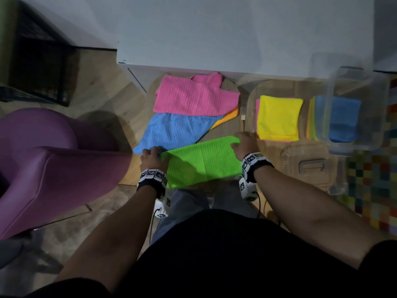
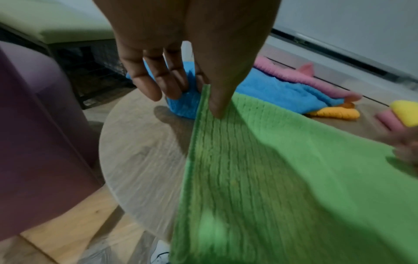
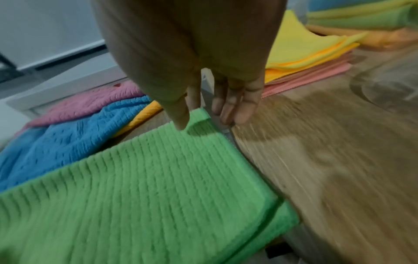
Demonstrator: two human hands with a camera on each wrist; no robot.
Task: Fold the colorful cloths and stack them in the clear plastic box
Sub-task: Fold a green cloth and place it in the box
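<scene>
A bright green ribbed cloth (image 1: 202,162) (image 2: 271,169) (image 3: 144,182) is stretched above the near edge of the wooden table. My left hand (image 1: 153,157) (image 2: 203,92) pinches its left corner between thumb and finger. My right hand (image 1: 245,143) (image 3: 192,116) pinches the right corner. Beyond it lie a blue cloth (image 1: 174,130), a pink cloth (image 1: 189,97) and an orange one (image 1: 227,119), all unfolded. A folded yellow cloth (image 1: 278,117) tops a pile on the right. The clear plastic box (image 1: 361,108) at far right holds folded cloths, blue on top.
A purple chair (image 1: 49,166) stands close on the left. A clear lid (image 1: 311,166) with a handle lies on the table right of my right wrist. A white cabinet (image 1: 214,39) backs the table. A checkered mat (image 1: 373,190) covers the floor at right.
</scene>
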